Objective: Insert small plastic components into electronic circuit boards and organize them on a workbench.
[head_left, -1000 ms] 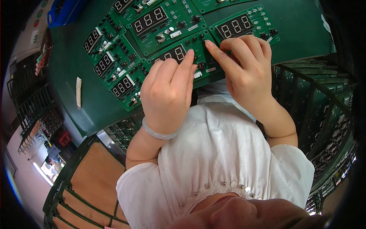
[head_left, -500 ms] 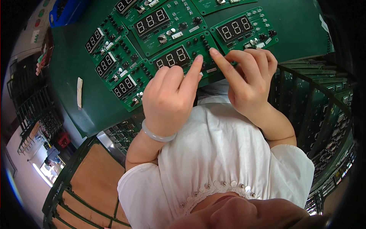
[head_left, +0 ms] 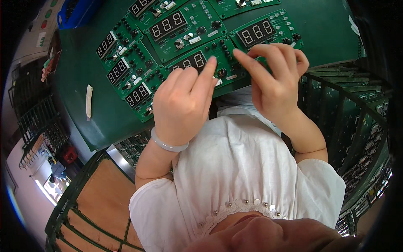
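Observation:
A green circuit board [head_left: 220, 53] with a three-digit display and a row of small black round parts lies at the near edge of the green table. Over its lower part is my left hand [head_left: 179, 107], index finger stretched out and the other fingers curled, with nothing visible in it. My right hand [head_left: 277, 84] hovers at the board's right end. Its index finger points toward the black parts, while the remaining fingers are bent and apart, holding nothing that I can see. Whether either fingertip touches the board I cannot tell. My left hand hides part of the display.
Several similar circuit boards [head_left: 172, 31] surround this one on the green table [head_left: 113, 122]. A pale strip [head_left: 89, 102] lies on the left. A blue bin [head_left: 77, 14] stands at the far left. Dark racks holding boards [head_left: 357, 113] rise at the right; a brown-panelled rack [head_left: 100, 189] is lower left.
My left hand has shifted slightly left and away from the row of black parts. My right hand has lifted a little farther up the picture, uncovering more of the board's right end.

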Demonstrator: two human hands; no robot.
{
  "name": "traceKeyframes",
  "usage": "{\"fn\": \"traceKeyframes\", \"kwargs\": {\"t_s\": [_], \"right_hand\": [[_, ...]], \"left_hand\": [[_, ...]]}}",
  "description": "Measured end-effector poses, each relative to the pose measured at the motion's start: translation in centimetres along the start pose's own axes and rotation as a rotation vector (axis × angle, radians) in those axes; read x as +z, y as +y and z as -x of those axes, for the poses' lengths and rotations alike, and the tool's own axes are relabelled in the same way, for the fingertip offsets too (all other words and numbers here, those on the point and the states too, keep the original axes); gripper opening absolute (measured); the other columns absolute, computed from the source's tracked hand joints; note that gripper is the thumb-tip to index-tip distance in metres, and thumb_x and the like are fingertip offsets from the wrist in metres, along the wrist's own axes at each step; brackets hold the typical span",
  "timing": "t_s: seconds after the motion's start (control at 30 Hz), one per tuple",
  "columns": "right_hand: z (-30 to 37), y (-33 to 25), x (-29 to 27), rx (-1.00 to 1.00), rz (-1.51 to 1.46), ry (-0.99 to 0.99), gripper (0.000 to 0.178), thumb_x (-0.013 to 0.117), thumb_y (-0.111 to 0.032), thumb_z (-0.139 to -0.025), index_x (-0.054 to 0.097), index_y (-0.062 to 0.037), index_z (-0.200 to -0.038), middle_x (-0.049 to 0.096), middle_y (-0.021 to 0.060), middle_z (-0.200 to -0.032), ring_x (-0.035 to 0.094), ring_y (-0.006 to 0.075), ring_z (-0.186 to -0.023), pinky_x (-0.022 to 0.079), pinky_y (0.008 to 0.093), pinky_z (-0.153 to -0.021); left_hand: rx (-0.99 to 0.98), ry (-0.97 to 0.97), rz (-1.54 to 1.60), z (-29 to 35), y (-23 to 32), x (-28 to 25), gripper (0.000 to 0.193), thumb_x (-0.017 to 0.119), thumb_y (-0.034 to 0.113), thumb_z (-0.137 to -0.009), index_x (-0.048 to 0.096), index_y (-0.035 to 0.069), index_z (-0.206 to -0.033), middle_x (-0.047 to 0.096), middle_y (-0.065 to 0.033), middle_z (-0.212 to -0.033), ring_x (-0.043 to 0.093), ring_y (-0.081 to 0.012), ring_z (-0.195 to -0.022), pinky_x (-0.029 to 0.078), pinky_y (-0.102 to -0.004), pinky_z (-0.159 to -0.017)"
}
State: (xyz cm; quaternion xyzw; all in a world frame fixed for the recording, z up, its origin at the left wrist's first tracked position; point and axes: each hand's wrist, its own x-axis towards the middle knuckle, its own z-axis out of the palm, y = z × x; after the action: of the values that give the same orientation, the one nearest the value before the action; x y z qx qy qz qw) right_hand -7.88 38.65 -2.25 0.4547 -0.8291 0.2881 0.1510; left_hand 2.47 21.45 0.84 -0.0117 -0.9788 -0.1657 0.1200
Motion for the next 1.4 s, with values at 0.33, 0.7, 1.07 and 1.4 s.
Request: {"fn": "traceKeyframes", "kwargs": {"t_s": [0.33,0.7,1.07,1.4], "right_hand": [[-0.4,-1.5,1.8,0.052,0.232,-0.096,0.047,0.065,-0.032,-0.077,0.065,-0.0096,-0.118,0.052,-0.0004,-0.12,0.044,0.0206,-0.111,0.023,0.0444,-0.1],[-1.0,-2.4,1.9,0.048,0.195,-0.118,0.043,0.061,-0.033,-0.08,0.065,-0.0181,-0.12,0.052,0.0015,-0.129,0.044,0.0228,-0.116,0.021,0.0452,-0.103],[-4.6,-1.7,-0.7,0.03,-0.238,-0.033,0.035,0.064,-0.007,-0.078,0.064,-0.0079,-0.114,0.057,0.0086,-0.113,0.051,0.0286,-0.103,0.036,0.0403,-0.09],[-6.2,-3.2,0.2,-0.245,-0.349,-0.13,0.028,0.074,-0.004,-0.069,0.065,-0.0103,-0.094,0.061,0.0028,-0.096,0.055,0.0248,-0.09,0.042,0.0378,-0.078]], "left_hand": [[0.039,-0.061,-0.175,-0.1,0.1,0.1,0.038,0.072,0.018,-0.079,0.069,0.005,-0.114,0.045,-0.0033,-0.069,0.05,-0.0188,-0.062,0.044,-0.0315,-0.054],[-0.058,-0.003,-0.112,-0.9,-0.5,0.4,0.036,0.067,0.014,-0.083,0.066,0.003,-0.117,0.053,-0.0083,-0.071,0.054,-0.0243,-0.064,0.046,-0.0353,-0.058],[-0.626,0.21,1.746,-0.3,-2.9,-1.8,0.046,0.041,0.018,-0.099,0.036,-0.008,-0.137,0.056,-0.014,-0.106,0.052,-0.0198,-0.096,0.044,-0.0318,-0.088],[-0.686,0.161,2.198,0.5,-2.0,-1.5,0.051,0.032,0.032,-0.101,0.038,-0.005,-0.136,0.049,-0.0207,-0.137,0.049,-0.0254,-0.126,0.038,-0.0389,-0.108]]}}
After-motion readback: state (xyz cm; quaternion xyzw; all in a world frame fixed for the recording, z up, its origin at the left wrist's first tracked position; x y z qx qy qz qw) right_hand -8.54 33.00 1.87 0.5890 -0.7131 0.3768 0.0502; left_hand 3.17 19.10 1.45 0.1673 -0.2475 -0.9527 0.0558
